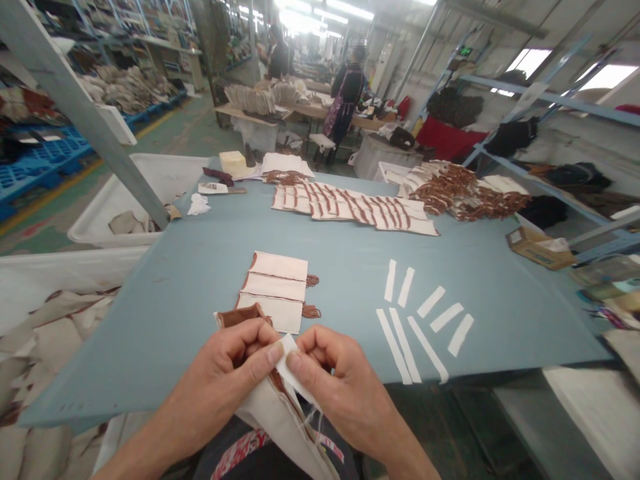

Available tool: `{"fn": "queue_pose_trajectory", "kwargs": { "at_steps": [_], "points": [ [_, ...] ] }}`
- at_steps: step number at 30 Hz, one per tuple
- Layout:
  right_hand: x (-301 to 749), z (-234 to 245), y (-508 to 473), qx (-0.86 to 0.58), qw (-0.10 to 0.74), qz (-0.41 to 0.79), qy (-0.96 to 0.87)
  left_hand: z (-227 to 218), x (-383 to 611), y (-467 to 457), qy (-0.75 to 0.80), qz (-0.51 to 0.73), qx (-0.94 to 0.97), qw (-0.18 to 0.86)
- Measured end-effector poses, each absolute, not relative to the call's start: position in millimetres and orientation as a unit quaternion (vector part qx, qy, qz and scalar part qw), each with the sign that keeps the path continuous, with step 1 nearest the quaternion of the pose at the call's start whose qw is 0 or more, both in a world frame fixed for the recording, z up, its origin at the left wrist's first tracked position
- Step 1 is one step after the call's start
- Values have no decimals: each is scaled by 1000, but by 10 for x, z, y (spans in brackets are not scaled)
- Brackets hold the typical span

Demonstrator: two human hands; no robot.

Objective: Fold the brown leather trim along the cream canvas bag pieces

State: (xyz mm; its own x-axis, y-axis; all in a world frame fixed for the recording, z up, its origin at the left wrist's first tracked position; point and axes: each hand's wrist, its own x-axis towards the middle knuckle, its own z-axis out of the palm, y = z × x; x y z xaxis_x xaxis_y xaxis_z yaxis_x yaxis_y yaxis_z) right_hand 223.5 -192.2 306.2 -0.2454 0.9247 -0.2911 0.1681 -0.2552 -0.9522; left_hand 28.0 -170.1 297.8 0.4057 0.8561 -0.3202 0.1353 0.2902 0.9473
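Observation:
My left hand [220,370] and my right hand [347,383] meet at the table's near edge, both closed in a pinch. Between their thumbs and fingers lies a white strip [289,344] against the edge of a cream fabric piece [280,420] with brown lining. The piece hangs down over my lap, with loose threads below my right hand; my fingers hide part of its edge. Just beyond, a stack of cream pieces [277,287] with brown edges and tassels lies on the table. To the right are several loose white strips [445,308], some short and some long.
The blue-green table [200,293] bears a row of cream and brown pieces [350,207] at the back and a heap [465,190] at back right. A cardboard box [540,248] sits at the right edge. White bins [100,230] stand left. A person [347,93] stands farther off.

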Motion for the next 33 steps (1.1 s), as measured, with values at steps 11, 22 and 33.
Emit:
{"fn": "queue_pose_trajectory", "kwargs": {
  "at_steps": [11, 22, 33],
  "points": [
    [2254, 3049, -1931, -531, 313, 586, -525, 2874, 254, -1730, 481, 292, 556, 612],
    [2513, 2884, -1651, -367, 210, 788, -448, 2879, 96, -1471, 544, 298, 563, 546],
    [2653, 2851, -1776, -372, 193, 802, -426, 2816, -104, -1210, 682, 285, 497, 454]
  ]
}}
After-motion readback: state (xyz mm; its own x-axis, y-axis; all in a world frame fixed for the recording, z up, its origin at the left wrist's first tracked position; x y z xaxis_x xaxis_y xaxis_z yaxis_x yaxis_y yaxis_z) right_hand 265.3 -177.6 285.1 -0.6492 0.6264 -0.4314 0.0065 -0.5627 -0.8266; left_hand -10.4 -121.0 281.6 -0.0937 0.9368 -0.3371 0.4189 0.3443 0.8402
